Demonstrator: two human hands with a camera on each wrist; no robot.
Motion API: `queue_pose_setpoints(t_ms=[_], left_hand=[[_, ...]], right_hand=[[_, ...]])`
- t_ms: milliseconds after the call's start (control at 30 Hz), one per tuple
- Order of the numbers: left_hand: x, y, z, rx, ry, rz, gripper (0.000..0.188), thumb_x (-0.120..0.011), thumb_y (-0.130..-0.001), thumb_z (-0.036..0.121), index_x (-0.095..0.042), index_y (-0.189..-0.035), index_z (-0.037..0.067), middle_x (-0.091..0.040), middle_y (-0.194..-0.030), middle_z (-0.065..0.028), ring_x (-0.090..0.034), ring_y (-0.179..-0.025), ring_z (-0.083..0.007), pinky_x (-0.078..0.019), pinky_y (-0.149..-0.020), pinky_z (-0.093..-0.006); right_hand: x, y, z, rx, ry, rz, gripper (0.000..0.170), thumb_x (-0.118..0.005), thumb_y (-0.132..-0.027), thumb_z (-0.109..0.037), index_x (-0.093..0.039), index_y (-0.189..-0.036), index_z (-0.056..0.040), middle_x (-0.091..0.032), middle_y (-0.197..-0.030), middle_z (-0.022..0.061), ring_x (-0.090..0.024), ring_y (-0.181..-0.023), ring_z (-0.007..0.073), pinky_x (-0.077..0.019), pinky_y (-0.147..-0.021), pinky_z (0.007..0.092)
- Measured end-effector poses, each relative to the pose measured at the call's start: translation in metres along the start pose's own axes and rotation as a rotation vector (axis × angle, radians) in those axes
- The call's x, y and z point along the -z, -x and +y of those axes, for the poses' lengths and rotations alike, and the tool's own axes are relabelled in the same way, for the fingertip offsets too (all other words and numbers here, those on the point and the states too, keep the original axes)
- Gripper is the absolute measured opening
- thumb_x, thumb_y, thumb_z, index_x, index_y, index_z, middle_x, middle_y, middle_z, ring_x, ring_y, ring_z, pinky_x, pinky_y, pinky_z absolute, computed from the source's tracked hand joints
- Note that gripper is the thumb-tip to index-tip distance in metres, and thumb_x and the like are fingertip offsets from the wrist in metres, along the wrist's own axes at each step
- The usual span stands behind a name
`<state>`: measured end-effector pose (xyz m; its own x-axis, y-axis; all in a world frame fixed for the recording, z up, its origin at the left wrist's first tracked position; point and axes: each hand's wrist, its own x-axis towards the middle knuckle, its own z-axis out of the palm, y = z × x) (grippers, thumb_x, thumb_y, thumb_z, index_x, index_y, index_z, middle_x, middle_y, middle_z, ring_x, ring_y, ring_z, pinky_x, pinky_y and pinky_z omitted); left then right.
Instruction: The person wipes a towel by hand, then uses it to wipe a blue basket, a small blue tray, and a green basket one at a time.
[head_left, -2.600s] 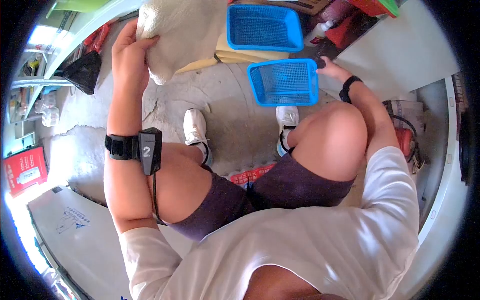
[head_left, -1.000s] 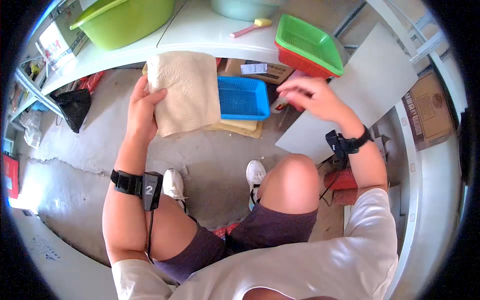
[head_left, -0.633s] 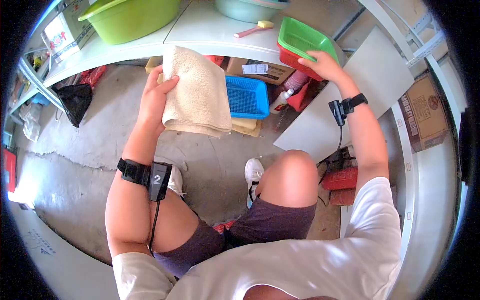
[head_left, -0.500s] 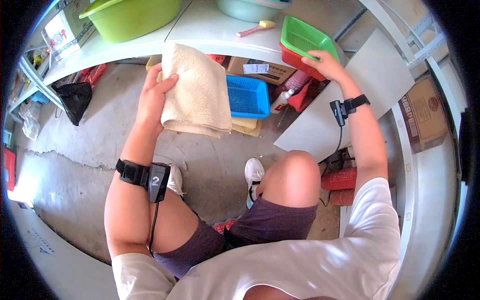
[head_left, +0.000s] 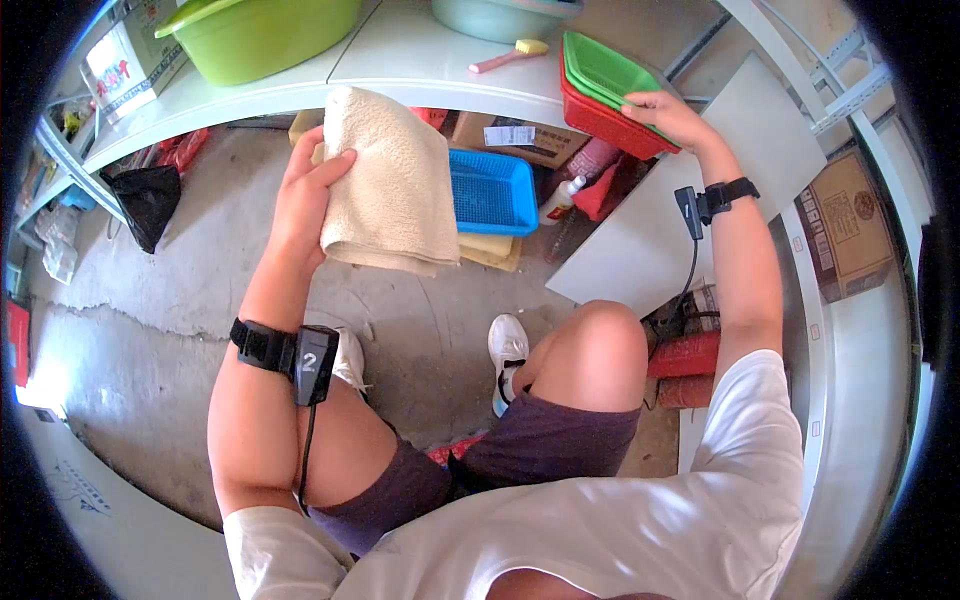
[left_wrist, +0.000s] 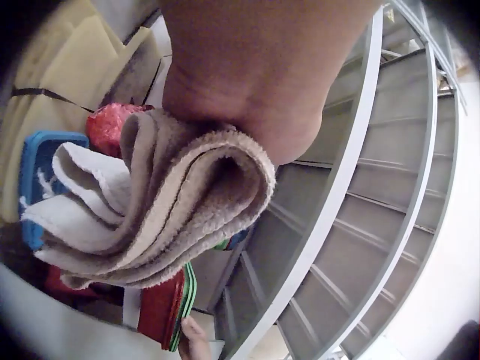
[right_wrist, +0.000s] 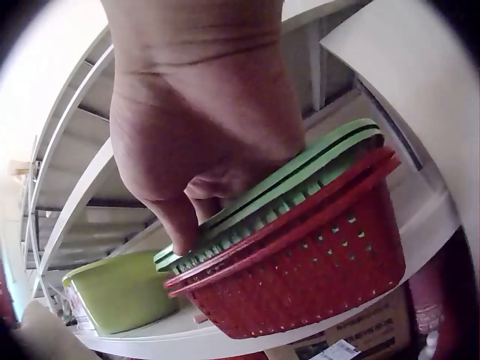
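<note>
My left hand (head_left: 303, 200) pinches a folded cream towel (head_left: 388, 185) by its left edge, above the floor. The left wrist view shows the towel (left_wrist: 172, 202) hanging in several layers below that hand. At the right end of the white shelf, my right hand (head_left: 672, 118) holds the rim of the green baskets (head_left: 610, 72), which are nested in red baskets (head_left: 612, 125). In the right wrist view the fingers (right_wrist: 182, 229) curl over the green rim, and the red basket (right_wrist: 300, 277) tilts beneath.
A blue basket (head_left: 490, 192) stands on yellow pieces below the shelf (head_left: 430, 80). The shelf carries a green tub (head_left: 265, 40), a pale blue basin (head_left: 500, 18) and a pink brush (head_left: 508, 57). A white bottle (head_left: 562, 200) and a leaning white panel (head_left: 700, 190) are at the right.
The towel was lifted and folded over in my left hand. My right hand left the blue baskets, rose to the stacked green and red ones and took their rim; green and red now stand slightly apart.
</note>
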<state>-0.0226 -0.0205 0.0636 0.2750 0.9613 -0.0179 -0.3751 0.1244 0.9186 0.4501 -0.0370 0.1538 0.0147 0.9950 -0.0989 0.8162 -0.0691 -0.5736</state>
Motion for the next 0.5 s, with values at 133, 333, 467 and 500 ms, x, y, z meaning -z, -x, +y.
queue_pose_setpoints(t_ms=[133,333,467,500], left_hand=[[-0.001,0.001,0.001,0.010,-0.009,0.000,0.037,-0.056,-0.091,0.007,-0.045,-0.126,0.006,-0.063,-0.105,-0.0161,-0.067,-0.090,-0.0226,-0.0557,-0.074,-0.0331],[-0.004,0.005,0.005,0.022,0.004,0.021,0.034,-0.055,-0.092,0.008,-0.044,-0.124,0.005,-0.063,-0.105,-0.0167,-0.067,-0.091,-0.0242,-0.0573,-0.074,-0.0354],[-0.004,0.005,0.007,0.048,0.040,0.009,0.033,-0.054,-0.093,0.009,-0.043,-0.124,0.005,-0.061,-0.106,-0.0172,-0.067,-0.092,-0.0262,-0.0589,-0.074,-0.0390],[-0.003,0.005,0.006,0.051,0.058,-0.001,0.034,-0.054,-0.093,0.009,-0.043,-0.124,0.006,-0.061,-0.106,-0.0173,-0.067,-0.093,-0.0265,-0.0590,-0.074,-0.0395]], right_hand=[[0.000,0.004,-0.012,0.080,0.181,0.140,0.037,-0.055,-0.097,-0.030,-0.060,-0.116,0.0016,-0.068,-0.104,0.0073,-0.061,-0.093,0.0168,-0.0461,-0.086,0.0312],[0.003,0.009,-0.021,0.242,0.586,0.770,0.026,-0.049,-0.098,-0.026,-0.059,-0.111,-0.0057,-0.065,-0.095,0.0226,-0.061,-0.088,0.0410,-0.0493,-0.076,0.0448],[-0.008,0.043,-0.056,0.295,0.568,0.953,0.022,-0.051,-0.096,-0.020,-0.058,-0.112,-0.0058,-0.065,-0.097,0.0203,-0.062,-0.086,0.0414,-0.0500,-0.072,0.0456],[-0.015,0.052,-0.063,0.380,0.580,0.976,0.021,-0.053,-0.094,-0.017,-0.058,-0.112,-0.0064,-0.065,-0.098,0.0192,-0.062,-0.086,0.0406,-0.0506,-0.071,0.0447]])
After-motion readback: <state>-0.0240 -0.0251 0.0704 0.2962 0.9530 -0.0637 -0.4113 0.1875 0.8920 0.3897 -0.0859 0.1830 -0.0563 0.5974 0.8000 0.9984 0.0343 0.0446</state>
